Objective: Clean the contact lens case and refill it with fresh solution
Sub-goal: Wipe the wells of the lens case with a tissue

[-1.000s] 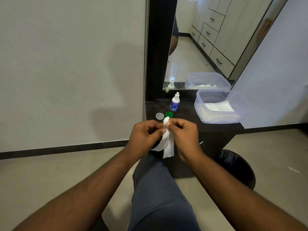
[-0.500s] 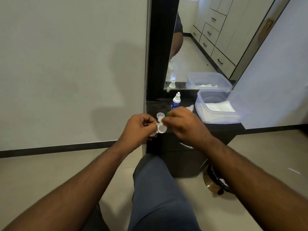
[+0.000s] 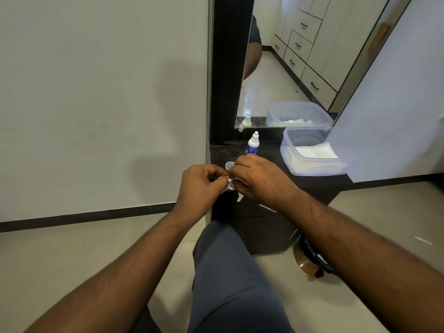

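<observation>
— Translucent white plastic, small and rounded: contact lens case (image 3: 230, 185), held in the air just over the front left corner of the dark table (image 3: 319, 180). Mostly hidden between the fingers; only one pale cup and a bit of rim showing.

— Held by which side?

— Pinched by the left hand (image 3: 200, 186), fingers curled in tight around its left end. Right hand (image 3: 258, 175) curled too, gripping a white tissue (image 3: 236, 192) pressed against the case, with a thin twisted tail hanging below the knuckles.

— Any lids on it?

— Cannot tell for the case itself. One clear round cap (image 3: 229, 165) lying open side up on the table near the left edge, just behind the hands. Nearly see-through, ribbed at the rim.

— And the solution?

— White bottle (image 3: 252, 145) with a blue label and a pointed nozzle, upright at the back edge of the table, against the mirror (image 3: 276, 75). Well behind the case, not touching either hand.

— Anything else on top?

— Clear plastic tub (image 3: 290, 162) at the right side, white tissues folded inside.
</observation>
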The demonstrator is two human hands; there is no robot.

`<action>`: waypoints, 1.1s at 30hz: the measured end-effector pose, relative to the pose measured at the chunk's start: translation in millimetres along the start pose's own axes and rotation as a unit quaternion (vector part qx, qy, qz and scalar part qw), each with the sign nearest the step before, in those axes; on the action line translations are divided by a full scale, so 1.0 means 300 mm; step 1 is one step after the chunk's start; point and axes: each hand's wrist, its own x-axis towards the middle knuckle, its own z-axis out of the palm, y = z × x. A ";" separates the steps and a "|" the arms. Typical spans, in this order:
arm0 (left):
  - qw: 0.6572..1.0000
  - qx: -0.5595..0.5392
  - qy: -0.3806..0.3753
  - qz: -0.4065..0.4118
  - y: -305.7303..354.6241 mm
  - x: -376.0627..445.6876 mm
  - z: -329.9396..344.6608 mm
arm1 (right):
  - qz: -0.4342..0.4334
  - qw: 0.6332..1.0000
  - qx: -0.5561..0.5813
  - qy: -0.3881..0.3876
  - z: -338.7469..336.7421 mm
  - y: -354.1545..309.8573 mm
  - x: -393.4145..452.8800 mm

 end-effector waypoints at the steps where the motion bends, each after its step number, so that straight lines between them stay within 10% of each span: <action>1: 1.000 0.002 0.013 0.004 -0.001 -0.002 0.005 | 0.019 1.000 0.015 0.017 0.013 0.001 -0.005; 7: 0.995 -0.064 0.079 0.001 -0.008 -0.033 0.028 | 0.153 0.970 0.144 0.124 0.090 -0.002 -0.046; 13: 0.951 -0.252 0.157 -0.088 -0.011 -0.062 0.086 | 0.383 0.774 0.417 0.285 0.142 -0.095 -0.019; 22: 0.992 -0.034 -0.092 -0.076 -0.033 -0.017 0.000 | 0.305 0.855 0.328 0.260 0.107 -0.098 -0.007; 33: 0.954 -0.236 -0.020 -0.186 -0.015 -0.029 -0.011 | 0.389 0.710 0.544 0.221 0.099 -0.087 -0.071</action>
